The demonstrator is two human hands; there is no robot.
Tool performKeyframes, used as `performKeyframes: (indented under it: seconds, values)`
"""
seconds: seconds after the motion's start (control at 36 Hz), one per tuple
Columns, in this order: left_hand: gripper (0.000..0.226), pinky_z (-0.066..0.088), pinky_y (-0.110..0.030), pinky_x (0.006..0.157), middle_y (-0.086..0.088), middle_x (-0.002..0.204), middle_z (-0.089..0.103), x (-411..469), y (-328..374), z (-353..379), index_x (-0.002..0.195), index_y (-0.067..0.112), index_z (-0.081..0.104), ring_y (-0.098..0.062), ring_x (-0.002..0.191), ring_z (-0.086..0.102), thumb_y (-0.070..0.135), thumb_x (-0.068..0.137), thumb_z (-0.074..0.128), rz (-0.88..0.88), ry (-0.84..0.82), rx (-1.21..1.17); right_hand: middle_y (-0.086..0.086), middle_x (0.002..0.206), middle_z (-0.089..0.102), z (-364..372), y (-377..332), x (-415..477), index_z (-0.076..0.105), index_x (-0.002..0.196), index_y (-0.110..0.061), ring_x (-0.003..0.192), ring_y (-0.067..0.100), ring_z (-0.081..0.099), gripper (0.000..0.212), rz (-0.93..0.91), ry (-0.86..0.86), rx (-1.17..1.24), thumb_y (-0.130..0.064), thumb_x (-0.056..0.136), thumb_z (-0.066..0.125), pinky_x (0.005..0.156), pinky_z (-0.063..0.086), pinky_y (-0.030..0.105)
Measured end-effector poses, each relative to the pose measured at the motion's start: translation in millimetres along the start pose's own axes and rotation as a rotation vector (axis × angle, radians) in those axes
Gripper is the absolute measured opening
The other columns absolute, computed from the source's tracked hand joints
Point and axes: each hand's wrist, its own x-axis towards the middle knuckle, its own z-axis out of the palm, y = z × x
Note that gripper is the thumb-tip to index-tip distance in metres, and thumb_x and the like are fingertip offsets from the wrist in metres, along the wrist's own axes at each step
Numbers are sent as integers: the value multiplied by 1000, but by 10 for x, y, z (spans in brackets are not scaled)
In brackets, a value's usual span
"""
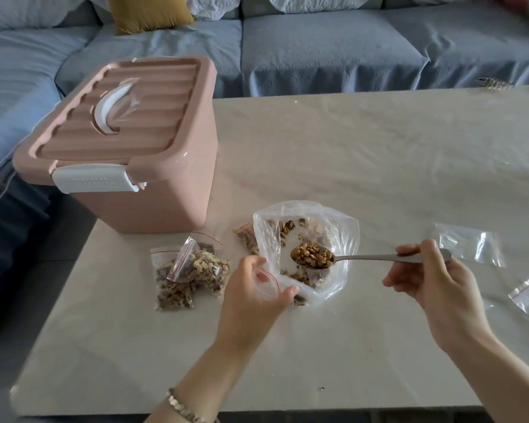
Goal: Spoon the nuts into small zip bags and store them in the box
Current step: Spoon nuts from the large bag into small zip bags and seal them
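Loose, light nuts [312,255] are carried on a spoon [364,257] pinched by its handle in the right grip [425,271] above the big bag [344,235], while a limp, slippery small zip bag [267,282], best taken at its mouth, is clasped in the left grip [252,297] beside it.

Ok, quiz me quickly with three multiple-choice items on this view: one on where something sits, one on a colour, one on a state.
1. The pink box stands where relative to the big nut bag?
A) to its left
B) to its right
C) inside it

2. The seal strip on the small zip bag in the left hand is:
A) blue
B) red
C) green

3. The spoon in the right hand is:
A) empty
B) holding liquid
C) heaped with nuts

Answers:
1 A, the box stands left of and beyond the bag.
2 B, a red line rims the bag's mouth.
3 C, nuts fill its bowl.
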Motion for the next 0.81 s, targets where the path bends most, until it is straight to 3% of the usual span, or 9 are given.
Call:
performKeyframes:
  seconds: [0.22, 0.31, 0.47, 0.56, 0.69, 0.81]
  values:
    - [44, 31, 0, 75, 19, 89, 52, 31, 6, -9, 99, 29, 48, 5, 87, 48, 40, 68, 77, 51, 5, 65, 3, 45, 57, 203, -168, 97, 56, 76, -6, 41, 15, 55, 35, 1, -128, -151, -20, 99, 34, 41, 42, 19]
    - [45, 34, -2, 75, 18, 90, 54, 36, 26, -14, 100, 28, 52, 3, 85, 49, 43, 66, 77, 97, 4, 101, 4, 45, 57, 300, -198, 86, 56, 74, -5, 42, 18, 55, 35, -52, -182, -234, -18, 99, 35, 41, 41, 20]
    - [43, 45, -21, 72, 19, 73, 56, 26, 15, 30, 90, 23, 57, -5, 74, 58, 48, 60, 74, 194, 59, 108, 2, 47, 60, 537, -286, -21, 58, 72, -12, 47, 19, 53, 38, -255, -345, -517, -23, 99, 34, 52, 43, 25]
    - [48, 44, -20, 70, 20, 70, 55, 9, 1, 61, 88, 19, 58, -7, 78, 56, 55, 58, 64, 243, 125, 69, 1, 52, 62, 647, -364, -149, 60, 76, -15, 43, 4, 49, 33, -402, -444, -685, -27, 96, 37, 49, 39, 14]
    - [41, 42, -13, 71, 21, 74, 55, 13, -26, 72, 87, 28, 51, -4, 77, 55, 54, 60, 65, 246, 179, 13, -4, 59, 56, 697, -454, -292, 60, 82, -13, 61, 16, 50, 38, -649, -525, -862, -41, 88, 35, 58, 44, 35]
    - [40, 41, -11, 71, 21, 76, 54, 4, -35, 75, 86, 32, 47, -2, 76, 54, 56, 60, 65, 229, 192, -5, -23, 63, 54, 662, -417, -276, 58, 82, -24, 66, 9, 52, 31, -721, -560, -846, -44, 91, 36, 60, 44, 33]
